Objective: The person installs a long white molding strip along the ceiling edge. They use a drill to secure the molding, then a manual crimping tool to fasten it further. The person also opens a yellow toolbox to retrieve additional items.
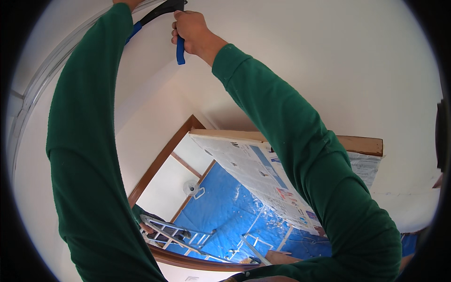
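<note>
Raised hands (pixel 190 29), the right around a blue-handled tool (pixel 163 9)

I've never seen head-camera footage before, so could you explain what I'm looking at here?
There's no machine: this single picture comes from a wide fisheye camera on a person's head, so straight edges bend near the rim. The green sleeves cover that person's own raised arms. The right hand grips one blue handle of a two-handled tool. The left hand is mostly cut off at the top, so its grip can't be told. Far below, a blue sheet covers the floor, with a ladder and pale scraps on it. The panel is covered in newspaper.
</note>
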`<state>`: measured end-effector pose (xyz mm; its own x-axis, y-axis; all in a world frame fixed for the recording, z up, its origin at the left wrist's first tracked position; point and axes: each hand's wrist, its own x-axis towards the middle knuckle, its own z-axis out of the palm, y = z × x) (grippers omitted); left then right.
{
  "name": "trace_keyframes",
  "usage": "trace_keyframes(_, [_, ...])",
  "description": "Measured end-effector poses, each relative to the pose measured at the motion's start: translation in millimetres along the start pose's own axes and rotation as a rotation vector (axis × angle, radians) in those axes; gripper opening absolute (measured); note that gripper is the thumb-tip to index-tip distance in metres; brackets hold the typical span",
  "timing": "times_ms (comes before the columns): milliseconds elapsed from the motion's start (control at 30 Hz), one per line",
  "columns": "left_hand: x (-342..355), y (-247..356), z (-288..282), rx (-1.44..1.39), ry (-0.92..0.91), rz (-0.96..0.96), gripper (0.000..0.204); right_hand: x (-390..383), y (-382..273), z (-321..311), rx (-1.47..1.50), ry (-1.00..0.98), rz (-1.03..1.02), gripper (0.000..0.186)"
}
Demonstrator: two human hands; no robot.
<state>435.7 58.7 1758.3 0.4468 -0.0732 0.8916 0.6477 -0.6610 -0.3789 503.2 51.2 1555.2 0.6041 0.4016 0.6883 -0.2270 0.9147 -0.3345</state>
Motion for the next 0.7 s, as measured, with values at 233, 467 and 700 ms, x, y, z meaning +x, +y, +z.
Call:
trace_keyframes(233, [5.7,3.4,1.4,0.022,-0.016,-0.076,0.074,-1.4,-4.2,-2.9,-0.046,-0.004,-0.014,0.025])
trace_keyframes(467, [5.3,-2.9,8.9,0.054,0.036,-0.050,0.074,-1.5,-7.1,-0.5,-0.042,-0.005,-0.022,0.022])
trace_keyframes(700, [7.7,-3.3,5.4,0.070,0.029,-0.037,0.079,1.9,-11.3,-2.0,-0.020,0.004,0.012,0.022])
